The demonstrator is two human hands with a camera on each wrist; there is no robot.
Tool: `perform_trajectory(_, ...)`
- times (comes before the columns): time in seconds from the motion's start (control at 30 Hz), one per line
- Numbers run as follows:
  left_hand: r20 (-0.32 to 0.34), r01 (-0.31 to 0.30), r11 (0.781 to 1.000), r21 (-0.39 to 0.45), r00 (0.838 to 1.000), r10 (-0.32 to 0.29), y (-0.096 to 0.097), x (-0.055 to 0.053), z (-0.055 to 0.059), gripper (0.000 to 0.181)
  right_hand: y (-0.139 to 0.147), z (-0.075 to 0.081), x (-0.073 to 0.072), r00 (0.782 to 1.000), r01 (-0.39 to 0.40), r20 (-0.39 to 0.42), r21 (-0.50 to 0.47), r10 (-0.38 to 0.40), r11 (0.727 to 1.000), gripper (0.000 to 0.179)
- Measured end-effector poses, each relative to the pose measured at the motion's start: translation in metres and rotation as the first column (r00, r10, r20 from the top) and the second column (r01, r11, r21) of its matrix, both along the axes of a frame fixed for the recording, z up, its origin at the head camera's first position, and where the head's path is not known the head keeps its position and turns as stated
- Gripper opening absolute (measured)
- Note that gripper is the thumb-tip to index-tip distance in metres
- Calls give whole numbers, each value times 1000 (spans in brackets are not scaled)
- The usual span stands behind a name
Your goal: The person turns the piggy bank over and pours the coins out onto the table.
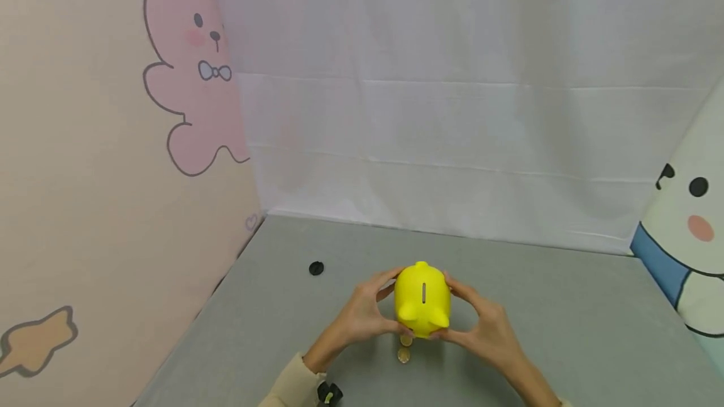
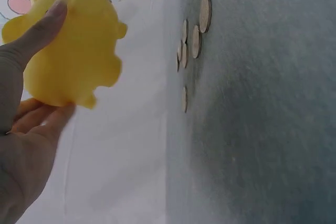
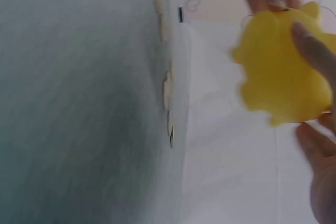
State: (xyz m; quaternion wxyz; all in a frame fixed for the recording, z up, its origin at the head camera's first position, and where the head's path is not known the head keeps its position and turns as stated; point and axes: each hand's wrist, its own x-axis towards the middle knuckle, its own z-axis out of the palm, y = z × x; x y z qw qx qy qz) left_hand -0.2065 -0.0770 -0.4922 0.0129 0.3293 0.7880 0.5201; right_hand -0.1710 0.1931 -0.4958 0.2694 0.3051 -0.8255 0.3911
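Observation:
Both hands hold a yellow piggy bank (image 1: 423, 300) above the table, its coin slot facing up in the head view. My left hand (image 1: 364, 311) grips its left side, thumb at the front and fingers behind. On the other side my right hand (image 1: 488, 331) grips it the same way. The left wrist view shows the piggy bank (image 2: 73, 45) raised off the surface, feet toward the table. Several gold-coloured coins (image 2: 205, 14) lie on the table below it. Two coins (image 1: 404, 355) show in the head view just in front of the piggy bank, which hides the others.
A small round black plug (image 1: 316, 268) lies on the grey table (image 1: 554, 306), back left of the hands. White cloth (image 1: 441, 118) hangs behind the table. The left wall bears a pink bear drawing (image 1: 195, 93). A dark band-like item (image 1: 330, 393) sits at the left wrist.

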Motion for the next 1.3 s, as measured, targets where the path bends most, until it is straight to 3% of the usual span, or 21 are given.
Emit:
perform_trajectory(0.17,-77,-10,1000,12,997,11,1,-2,-3,107,2,1,-2,996,-32,-83,-2,31,1000,98)
perform_trajectory(0.33,-35,-22,1000,1,999,23,2,-4,-5,105,0,2,-4,997,16,-73,30,-14,999,104)
perform_trajectory(0.47,-6,-16,1000,-14,1000,16,2,-7,-3,102,1,3,-3,999,23,26,17,-24,1000,104)
perform_trajectory(0.57,56,-9,1000,-30,998,11,0,-9,-1,92,3,3,-4,985,-6,175,-28,10,1000,94)
perform_trajectory(0.67,156,-3,999,-45,988,10,-1,-11,-1,78,4,4,-5,939,-43,335,-95,72,995,81)
perform_trajectory(0.83,261,-56,992,-115,961,85,2,-13,-2,64,2,9,-5,806,4,583,-174,100,985,58)
perform_trajectory(0.93,318,-113,985,-131,936,149,8,-14,0,62,0,14,-5,724,70,686,-177,72,982,48)
perform_trajectory(1.03,364,-162,977,-138,909,202,13,-15,3,63,-1,17,-6,668,109,742,-174,57,979,44)
perform_trajectory(1.13,385,-189,971,-145,894,231,16,-16,6,64,-2,18,-8,641,122,765,-189,68,974,44)
perform_trajectory(1.3,366,-183,969,-163,901,232,17,-16,9,64,0,17,-9,640,124,766,-178,58,976,45)
